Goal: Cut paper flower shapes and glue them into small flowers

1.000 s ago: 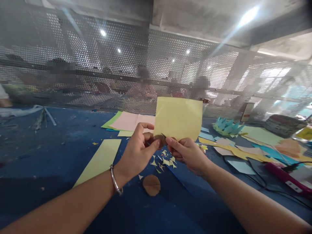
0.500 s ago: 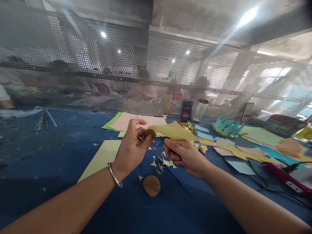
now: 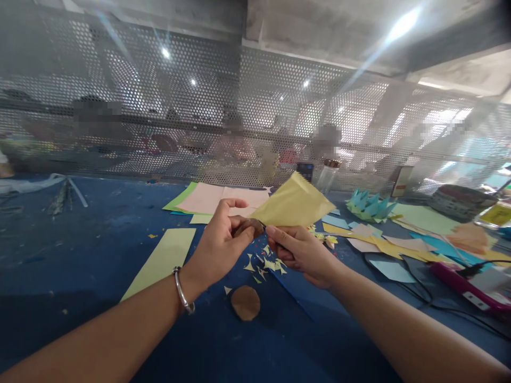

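My left hand (image 3: 225, 234) pinches a brown round piece (image 3: 255, 224) together with a sheet of yellow paper (image 3: 297, 202), which stands up tilted behind both hands. My right hand (image 3: 301, 250) is closed around dark scissors, mostly hidden in the fist; their narrow tip meets the paper's edge beside the brown piece. Under the hands lie small pale-yellow paper scraps (image 3: 270, 264). A second brown paper disc (image 3: 245, 303) rests flat on the blue table (image 3: 191, 346), nearer to me. Beside the scraps is a thin blue stick (image 3: 291, 292).
A pale-yellow strip (image 3: 162, 263) lies left, with pink sheets (image 3: 203, 198) behind. At right are a blue-green folded-paper piece (image 3: 369, 205), coloured paper strips (image 3: 391, 247), a magenta power strip (image 3: 467, 287) and black cables. A clear bottle (image 3: 328, 175) stands before the perforated screen (image 3: 179, 143).
The yellow paper has swung up from nearly flat to standing tilted. The scissors' tip has come closer to the brown piece, and both hands are nearer each other.
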The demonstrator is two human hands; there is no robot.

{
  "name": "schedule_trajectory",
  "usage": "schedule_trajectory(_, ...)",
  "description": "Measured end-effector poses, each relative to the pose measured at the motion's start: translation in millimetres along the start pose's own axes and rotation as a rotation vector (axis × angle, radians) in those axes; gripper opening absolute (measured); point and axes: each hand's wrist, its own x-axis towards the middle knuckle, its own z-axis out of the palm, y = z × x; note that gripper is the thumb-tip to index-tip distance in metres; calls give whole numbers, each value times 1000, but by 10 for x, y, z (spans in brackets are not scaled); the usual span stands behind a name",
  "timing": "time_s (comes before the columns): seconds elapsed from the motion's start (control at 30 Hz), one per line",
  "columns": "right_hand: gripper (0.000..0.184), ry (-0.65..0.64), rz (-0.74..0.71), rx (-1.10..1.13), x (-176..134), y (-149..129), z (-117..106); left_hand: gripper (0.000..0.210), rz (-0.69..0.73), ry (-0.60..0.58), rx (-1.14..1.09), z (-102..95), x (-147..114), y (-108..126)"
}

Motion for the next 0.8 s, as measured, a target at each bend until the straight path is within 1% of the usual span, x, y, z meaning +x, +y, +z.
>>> schedule_trajectory(0.1,55,-1,-12,9,7,0,-7,46,-57,-43,-118,25,-4,12)
schedule_trajectory(0.23,55,-5,-30,-2,14,-4,-25,43,-84,-69,-205,41,-13,13)
schedule_trajectory(0.33,54,-12,-40,-18,11,0,-37,42,-113,-62,-225,37,-14,11)
schedule_trajectory(0.47,54,-20,-58,-37,22,26,-53,42,-192,-11,-259,26,-1,7)
schedule_trajectory(0.53,53,-20,-66,-53,40,45,-63,37,-248,7,-287,22,10,1)
schedule_trajectory(0.63,52,-12,-72,-75,73,78,-78,21,-311,3,-300,9,28,-21)
schedule_trajectory(0.8,50,-10,-66,-72,101,110,-87,14,-330,10,-295,-10,41,-68)
